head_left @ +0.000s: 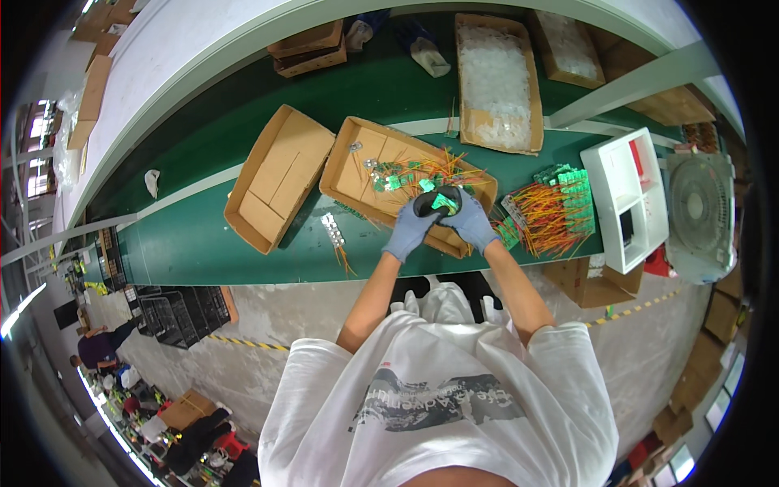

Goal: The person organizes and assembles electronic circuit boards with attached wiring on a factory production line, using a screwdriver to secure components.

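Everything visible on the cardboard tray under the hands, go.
The cardboard tray is a shallow, open, brown box with low walls, lying flat and angled on the green belt. It holds small green circuit boards with orange-yellow wires. The left hand and right hand, both gloved, overlap its near edge.

— What are we wearing on the left hand (410,227) and the right hand (471,221)?
— Thin, matt, pale blue gloves, knitted cloth by the look. Between them we hold a black device (432,199), smooth plastic with a slight sheen.
— And the counter (203,235)?
— A dark green belt, smooth and faintly glossy, like rubber or vinyl.
— The open boxes (276,174)?
— Plain brown cardboard, matt and rough.
— What about the small boards (568,183)?
— Glossy green, with thin orange and yellow plastic-coated wires (540,219).
— The rack (625,199)?
— White, smooth, matt; we can't tell what it's made of.
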A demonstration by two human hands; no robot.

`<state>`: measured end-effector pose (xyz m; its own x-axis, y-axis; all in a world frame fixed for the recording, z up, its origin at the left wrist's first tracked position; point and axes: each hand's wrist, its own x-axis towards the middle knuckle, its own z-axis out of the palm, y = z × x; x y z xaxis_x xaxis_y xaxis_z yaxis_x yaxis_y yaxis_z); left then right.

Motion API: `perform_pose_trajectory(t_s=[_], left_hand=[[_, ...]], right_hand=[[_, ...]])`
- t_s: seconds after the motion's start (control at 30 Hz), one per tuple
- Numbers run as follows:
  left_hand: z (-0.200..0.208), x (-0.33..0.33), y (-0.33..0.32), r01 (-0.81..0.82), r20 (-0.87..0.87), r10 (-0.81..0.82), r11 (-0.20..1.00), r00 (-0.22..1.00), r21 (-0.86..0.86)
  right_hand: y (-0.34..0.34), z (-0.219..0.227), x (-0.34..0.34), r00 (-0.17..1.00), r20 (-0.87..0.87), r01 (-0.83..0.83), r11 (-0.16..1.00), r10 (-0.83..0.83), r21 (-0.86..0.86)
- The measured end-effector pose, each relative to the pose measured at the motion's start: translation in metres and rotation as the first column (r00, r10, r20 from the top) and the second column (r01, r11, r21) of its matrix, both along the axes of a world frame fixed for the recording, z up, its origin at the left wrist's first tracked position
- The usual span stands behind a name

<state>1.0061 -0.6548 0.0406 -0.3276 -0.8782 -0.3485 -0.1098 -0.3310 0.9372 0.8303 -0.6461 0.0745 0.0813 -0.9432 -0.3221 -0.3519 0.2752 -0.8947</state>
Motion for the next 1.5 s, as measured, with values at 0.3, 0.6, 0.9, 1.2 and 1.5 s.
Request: perform_pose_trajectory(t_s=[0.3, 0.6, 0.9, 1.2, 1.5], left_hand=[[-0.016, 0.0, 0.017, -0.204, 0.244, 0.237, 0.967, 0.941, -0.154], [0.008, 0.008, 0.013, 0.007, 0.42, 0.297, 0.809, 0.858, -0.588], [0.012, 0.037, -0.009, -0.237, -0.005, 0.241, 0.952, 0.97, -0.194], [-0.02, 0.04, 0.016, -0.327, -0.034, 0.327, 0.945, 0.944, 0.017], [0.018, 0.052, 0.001, -0.057, 0.373, 0.205, 0.927, 0.905, -0.37]], right_hand=[[0.013, -0.003, 0.001, 0.993, -0.114, 0.0, 0.995, 0.012, 0.101], [-0.005, -0.007, 0.021, 0.987, 0.121, 0.081, 0.981, -0.103, 0.175], [-0.01, -0.017, 0.03, 0.997, 0.039, 0.072, 0.996, -0.07, -0.045], [0.007, -0.017, 0.058, 0.961, -0.113, 0.252, 0.968, -0.252, -0.013], [0.004, -0.016, 0.074, 0.871, -0.443, 0.193, 0.977, -0.212, -0.087]])
